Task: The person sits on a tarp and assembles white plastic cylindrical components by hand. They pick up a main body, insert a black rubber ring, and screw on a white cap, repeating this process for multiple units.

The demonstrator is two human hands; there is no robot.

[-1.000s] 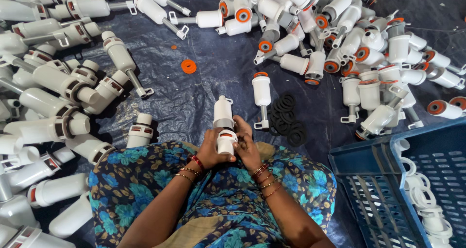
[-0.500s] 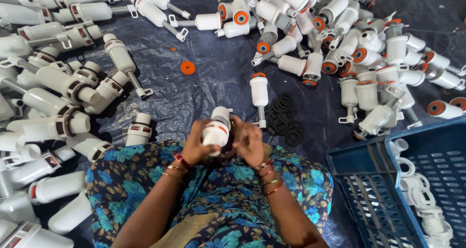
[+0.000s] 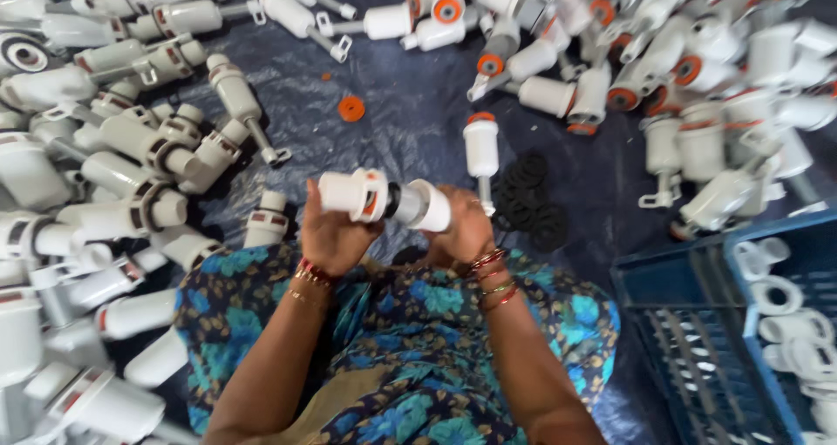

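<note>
The left hand (image 3: 336, 236) closes around the wider end of a white plastic cylinder part with a red band and a dark middle section (image 3: 384, 199), and the right hand (image 3: 462, 227) closes around its other end, a smooth white cap-like piece. The part lies almost level between the 2 hands, above the lap in the blue and green flowered cloth (image 3: 418, 323).

To do this well, I judge that both ends should stay on 1 straight axis while the hands turn or press against each other; a firm wrap of the left fingers stops the smooth plastic from slipping, and the right hand gives the small movement.

Just beyond the held part, a small white plastic cylinder with an orange top and a thin stem (image 3: 481, 149) stands on the dark blue crinkled plastic sheet (image 3: 401, 122). Just right of this cylinder lies a pile of flat black rubber rings (image 3: 534, 197). Farther from the held part, up and left, lies 1 round orange disc (image 3: 351, 108). Right of the held part and lower stands a blue plastic lattice crate (image 3: 689, 323) with white ring pieces (image 3: 785, 323) inside. Heaps of glossy white parts lie on both sides.
</note>
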